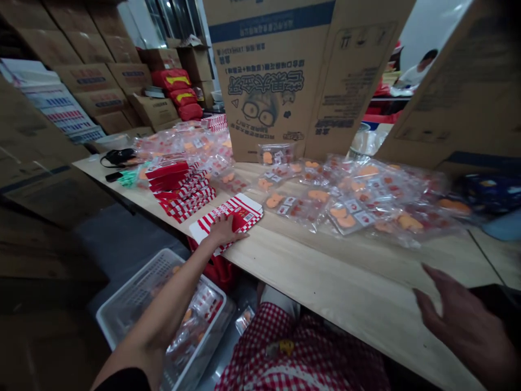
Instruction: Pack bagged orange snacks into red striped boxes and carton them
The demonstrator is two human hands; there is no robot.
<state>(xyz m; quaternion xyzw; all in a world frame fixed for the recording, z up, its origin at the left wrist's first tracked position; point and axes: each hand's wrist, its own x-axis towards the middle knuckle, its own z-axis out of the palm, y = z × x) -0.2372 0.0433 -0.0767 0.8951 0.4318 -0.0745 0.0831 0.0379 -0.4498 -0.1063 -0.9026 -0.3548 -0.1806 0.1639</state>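
My left hand (223,231) lies with its fingers spread on a flat red-and-white checked carton (247,209) near the table's front edge. Whether more cartons lie beneath this one I cannot tell. Behind it, to the left, rises a pile of similar folded cartons (183,187), fanned out. Over the table's right part hovers my right hand (464,320), its thumb and fingers apart and nothing in it. Clear plastic packets (352,214) with orange pieces and small printed sachets are heaped beyond it.
A tall cardboard box (280,81) stands at the back of the table (309,271). More packets (191,141) cover the far left. Below the front edge, a white plastic basket (163,255) holds further packets. Stacked boxes (93,92) line the left side. Another person (419,70) is in the background.
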